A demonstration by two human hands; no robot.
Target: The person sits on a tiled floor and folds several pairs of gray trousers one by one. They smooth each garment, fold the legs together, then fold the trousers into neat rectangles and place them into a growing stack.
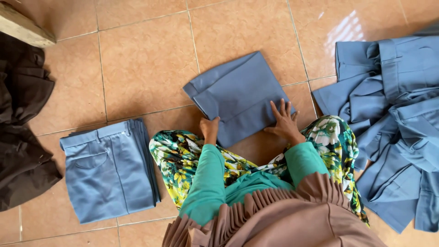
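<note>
1. The folded blue-grey trousers (238, 96) lay flat on the tiled floor (146, 59), directly in front of the seated person's knees.
2. The right hand (284, 120) was open, fingers spread, palm pressed on the near right corner of the fold; this appeared to hold the layers flat.
3. The left hand (210, 128) rested on the near left edge, fingers curled; whether it pinched the cloth could not be told.
4. A finished stack of folded trousers (109, 171) lay to the person's left, waistbands aligned, apart from the piece in hand.
5. An unfolded heap of matching trousers (393, 119) lay to the right, within reach.
6. Dark brown garments (20, 123) lay at the far left, beside a wooden edge (23, 28).
7. No container was visible; all garments lay directly on the floor.
</note>
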